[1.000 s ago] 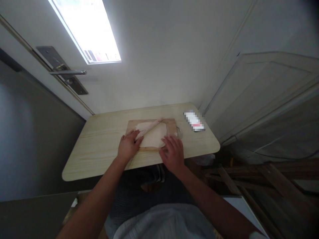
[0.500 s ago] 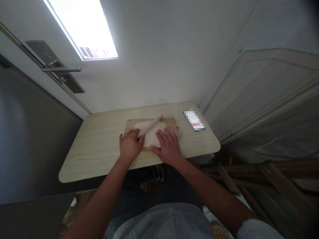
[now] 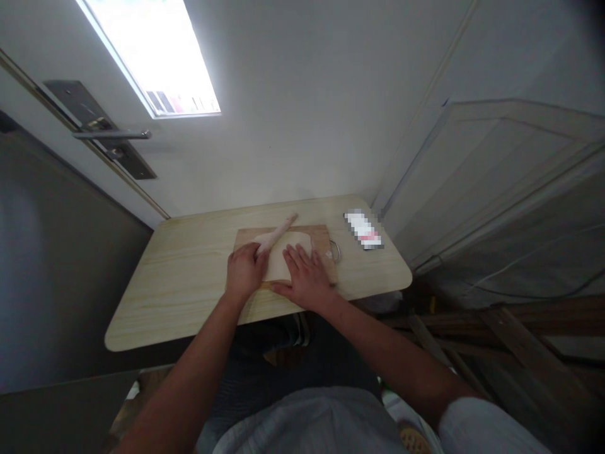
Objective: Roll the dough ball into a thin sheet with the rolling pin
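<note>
A pale sheet of rolled dough lies on a wooden cutting board that has a metal ring handle at its right end. My left hand is closed round the near end of a wooden rolling pin, which slants across the dough's upper left part with its far end past the board. My right hand rests on the right side of the dough, fingers stretched out and spread, its thumb near the board's front edge.
The board sits on a light wood-patterned table with rounded corners. A phone, blurred out, lies at the right. Behind stands a white door with a metal handle and a bright window. Wooden beams show at the lower right.
My left hand has closed more fully round the rolling pin, and the pin has shifted a little left. My right hand has slid left over the dough. The whole view has shifted slightly.
</note>
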Demonstrator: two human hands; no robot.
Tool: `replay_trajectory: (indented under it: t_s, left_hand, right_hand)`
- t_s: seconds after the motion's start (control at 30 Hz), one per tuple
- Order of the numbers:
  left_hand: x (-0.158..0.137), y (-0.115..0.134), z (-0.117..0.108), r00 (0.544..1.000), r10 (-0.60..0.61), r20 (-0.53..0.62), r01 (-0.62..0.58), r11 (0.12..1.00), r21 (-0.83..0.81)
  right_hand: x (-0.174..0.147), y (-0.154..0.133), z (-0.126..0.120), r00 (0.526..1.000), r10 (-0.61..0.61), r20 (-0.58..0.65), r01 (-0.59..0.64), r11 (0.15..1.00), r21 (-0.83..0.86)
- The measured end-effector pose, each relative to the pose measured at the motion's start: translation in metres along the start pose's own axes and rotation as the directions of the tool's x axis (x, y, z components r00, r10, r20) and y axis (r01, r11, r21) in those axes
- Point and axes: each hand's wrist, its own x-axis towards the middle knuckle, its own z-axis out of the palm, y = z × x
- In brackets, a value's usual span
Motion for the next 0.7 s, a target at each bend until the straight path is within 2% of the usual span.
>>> replay_trajectory:
  t_s: [0.1, 0.27, 0.43, 0.53, 0.7]
  left_hand:
    - [0.000, -0.007, 0.003, 0.999, -0.034, -0.011, 0.033, 0.993, -0.115]
    - [0.000, -0.015, 0.002, 0.980, -0.201, -0.017, 0.188, 0.940, -0.286]
    - [-0.002, -0.016, -0.001, 0.941, -0.334, -0.054, 0.287, 0.874, -0.393]
    - [-0.002, -0.017, -0.001, 0.928, -0.366, -0.069, 0.303, 0.850, -0.430]
    - [-0.003, -0.020, 0.003, 0.933, -0.356, -0.052, 0.299, 0.847, -0.440]
  right_hand:
    - [0.002, -0.002, 0.002, 0.998, 0.038, 0.059, -0.039, 0.999, 0.005]
    - [0.003, -0.001, -0.004, 0.988, 0.047, 0.145, -0.050, 0.999, 0.019]
    - [0.008, -0.005, -0.009, 0.989, 0.068, 0.133, -0.071, 0.997, 0.019]
    - [0.014, -0.009, -0.007, 0.995, 0.037, 0.091, -0.037, 0.999, 0.000]
    - [0.019, -0.009, -0.001, 0.992, 0.020, 0.126, -0.020, 1.000, 0.003]
